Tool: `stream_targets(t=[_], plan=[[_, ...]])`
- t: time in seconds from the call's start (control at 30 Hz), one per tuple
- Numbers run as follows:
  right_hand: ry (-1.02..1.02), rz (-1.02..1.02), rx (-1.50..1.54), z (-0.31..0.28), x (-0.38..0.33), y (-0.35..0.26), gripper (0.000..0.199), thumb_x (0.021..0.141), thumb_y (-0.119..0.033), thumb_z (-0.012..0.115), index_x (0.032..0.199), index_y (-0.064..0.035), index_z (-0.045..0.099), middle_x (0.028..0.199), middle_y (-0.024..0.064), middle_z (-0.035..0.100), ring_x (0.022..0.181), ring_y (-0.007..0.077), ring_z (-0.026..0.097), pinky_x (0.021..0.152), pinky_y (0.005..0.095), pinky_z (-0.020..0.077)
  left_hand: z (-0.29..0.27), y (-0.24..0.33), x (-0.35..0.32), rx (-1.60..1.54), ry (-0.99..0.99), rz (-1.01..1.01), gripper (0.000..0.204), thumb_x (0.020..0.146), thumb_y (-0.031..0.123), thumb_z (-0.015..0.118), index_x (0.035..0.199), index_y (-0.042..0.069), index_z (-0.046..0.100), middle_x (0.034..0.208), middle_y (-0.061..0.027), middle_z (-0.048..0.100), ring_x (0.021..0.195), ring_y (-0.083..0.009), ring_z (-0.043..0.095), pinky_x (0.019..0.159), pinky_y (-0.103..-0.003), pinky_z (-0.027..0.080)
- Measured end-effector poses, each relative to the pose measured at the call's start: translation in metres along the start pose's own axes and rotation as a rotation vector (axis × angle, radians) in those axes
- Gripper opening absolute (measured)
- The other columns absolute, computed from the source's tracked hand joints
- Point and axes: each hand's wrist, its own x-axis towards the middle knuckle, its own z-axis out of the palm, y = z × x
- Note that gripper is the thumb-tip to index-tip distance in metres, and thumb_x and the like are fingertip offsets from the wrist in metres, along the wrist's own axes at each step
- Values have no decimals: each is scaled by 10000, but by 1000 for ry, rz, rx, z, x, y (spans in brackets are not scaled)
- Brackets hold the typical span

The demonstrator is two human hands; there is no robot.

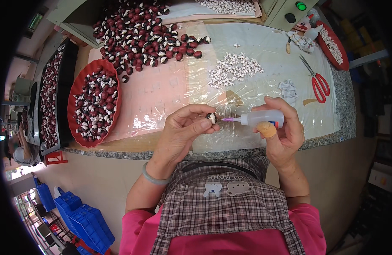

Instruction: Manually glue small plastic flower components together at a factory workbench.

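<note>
Between the thumb and fingers of my left hand [185, 127] is a small round piece [211, 119], dark with a whitish patch. My right hand [283, 131] is closed around a clear squeeze bottle [266, 117] lying nearly level, a tan cover on its thumb. The bottle's thin purple nozzle [229, 120] points left at the round piece, its tip very close; I cannot tell if they touch. Beyond my hands, many small white pieces [234, 70] lie loose on the plastic-covered table [162, 95].
A heap of dark red, black and white balls [140, 38] covers the back left. Red basket [71, 106] and black tray [65, 136] hold similar pieces. Red-handled scissors [320, 87], crumpled tissue [288, 90] and a red dish [342, 63] lie right. Another person [25, 151] is far left.
</note>
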Motion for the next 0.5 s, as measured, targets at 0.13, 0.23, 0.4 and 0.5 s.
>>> stream_targets(t=[0.13, 0.23, 0.4, 0.5], plan=[[4, 9, -2, 1, 0, 0, 398, 836, -102, 704, 1170, 47, 547, 964, 153, 666, 846, 178, 668, 719, 257, 526, 0, -1, 0, -7, -5, -15, 285, 847, 61, 673, 1106, -29, 597, 957, -106, 643, 832, -160, 636, 752, -247, 520], [-6, -11, -30, 1, 0, 1, 404, 832, -106, 708, 1169, 46, 546, 955, 150, 665, 838, 181, 668, 707, 258, 524, -1, -1, 1, -7, -14, -30, 279, 851, 57, 668, 1106, -32, 597, 951, -106, 644, 831, -160, 639, 749, -244, 523], [-8, -47, -93, 3, 2, 1, 413, 814, -128, 724, 1157, 31, 559, 935, 150, 662, 816, 194, 670, 669, 256, 517, -1, -2, 2, -13, -18, -50, 273, 859, 47, 656, 1113, -35, 597, 940, -105, 647, 827, -163, 648, 746, -241, 532], [-21, -72, -111, 3, 2, 1, 412, 809, -144, 729, 1148, 27, 567, 931, 149, 662, 807, 196, 669, 662, 259, 518, -2, -2, 2, -15, -28, -56, 280, 861, 48, 653, 1122, -38, 596, 939, -106, 648, 828, -166, 654, 745, -239, 540]])
